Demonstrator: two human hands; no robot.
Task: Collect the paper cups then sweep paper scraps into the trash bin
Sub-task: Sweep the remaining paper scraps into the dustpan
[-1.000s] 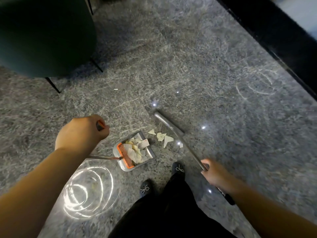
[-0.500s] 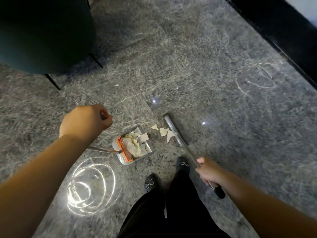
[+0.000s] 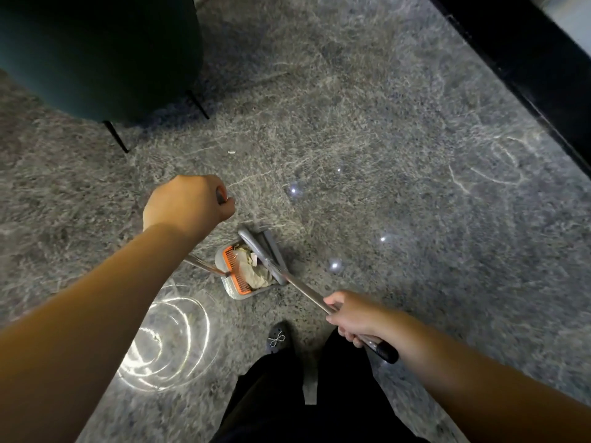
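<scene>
A grey dustpan [image 3: 228, 284] with an orange comb edge stands on the grey stone floor just ahead of my feet. Crumpled paper scraps [image 3: 251, 270] lie heaped inside it. My left hand [image 3: 187, 204] grips the top of the dustpan's long metal handle. My right hand [image 3: 353, 318] grips the broom's metal shaft near its black end grip. The grey broom head [image 3: 259, 249] lies across the open mouth of the pan, over the scraps. One tiny white scrap [image 3: 231, 152] lies on the floor farther ahead.
A dark green round seat [image 3: 96, 49] on thin black legs stands at the upper left. A black wall base [image 3: 524, 68] runs along the upper right. My shoe [image 3: 276, 340] and dark trousers are at the bottom centre.
The broom head swept left from the floor into the dustpan's mouth. The loose scraps that lay in front of the pan are now inside it or under the broom head.
</scene>
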